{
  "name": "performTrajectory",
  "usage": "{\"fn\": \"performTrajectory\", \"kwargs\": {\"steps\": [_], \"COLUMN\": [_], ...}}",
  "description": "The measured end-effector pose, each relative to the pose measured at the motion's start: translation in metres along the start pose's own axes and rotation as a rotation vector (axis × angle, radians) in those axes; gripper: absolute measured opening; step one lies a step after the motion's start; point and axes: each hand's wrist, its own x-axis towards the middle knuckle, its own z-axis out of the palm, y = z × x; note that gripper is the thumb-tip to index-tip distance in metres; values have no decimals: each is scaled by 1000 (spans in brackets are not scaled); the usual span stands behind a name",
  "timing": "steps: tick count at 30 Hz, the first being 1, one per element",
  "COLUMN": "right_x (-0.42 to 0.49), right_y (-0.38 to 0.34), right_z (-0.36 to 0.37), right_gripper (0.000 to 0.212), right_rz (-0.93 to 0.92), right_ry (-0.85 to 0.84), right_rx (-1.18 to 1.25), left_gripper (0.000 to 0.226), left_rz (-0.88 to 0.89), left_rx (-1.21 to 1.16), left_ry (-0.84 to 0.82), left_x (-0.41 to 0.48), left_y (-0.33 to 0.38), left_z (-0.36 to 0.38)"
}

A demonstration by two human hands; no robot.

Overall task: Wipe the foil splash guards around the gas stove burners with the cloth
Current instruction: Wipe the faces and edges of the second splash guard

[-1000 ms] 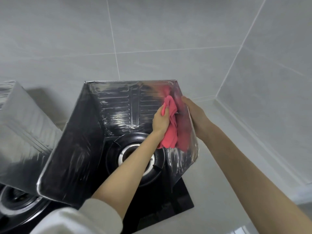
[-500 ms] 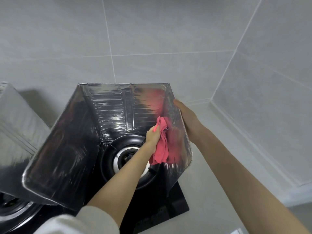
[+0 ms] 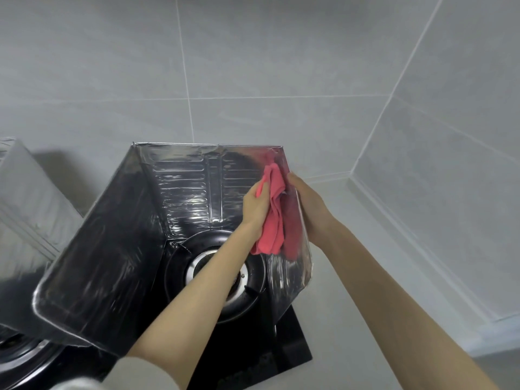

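A three-sided foil splash guard (image 3: 185, 190) stands around the right burner (image 3: 219, 277) of the black gas stove. My left hand (image 3: 254, 206) reaches inside it and grips a pink cloth (image 3: 271, 218), pressing it against the inner face of the guard's right panel, near the top. My right hand (image 3: 308, 204) rests on the outside of that same panel, fingers at its upper edge, bracing it. The cloth's pink reflection shows in the foil beside it.
A second foil guard (image 3: 25, 215) stands at the far left over the left burner (image 3: 19, 358). Grey tiled walls rise behind and to the right, meeting in a corner. Pale countertop (image 3: 332, 319) lies right of the stove.
My left hand dropped with the cloth down the right panel, then came back up to near its top edge. My right hand stayed on the panel's outside.
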Motion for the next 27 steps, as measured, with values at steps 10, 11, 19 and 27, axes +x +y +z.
{"fn": "performTrajectory", "kwargs": {"steps": [10, 11, 19, 27], "right_x": [-8, -9, -19, -20], "right_y": [-10, -10, -15, -11], "right_z": [-5, -5, 6, 15], "right_gripper": [25, 25, 31, 19], "right_rz": [6, 2, 0, 26], "right_ry": [48, 56, 146, 156], "right_rx": [-215, -227, -256, -184], "left_gripper": [41, 40, 59, 40], "left_rz": [-181, -169, 8, 135], "left_rx": [60, 58, 66, 3], "left_ry": [61, 58, -3, -9], "left_x": [-2, -4, -44, -97], "left_y": [-81, -81, -61, -33], "left_z": [-16, -16, -11, -3]}}
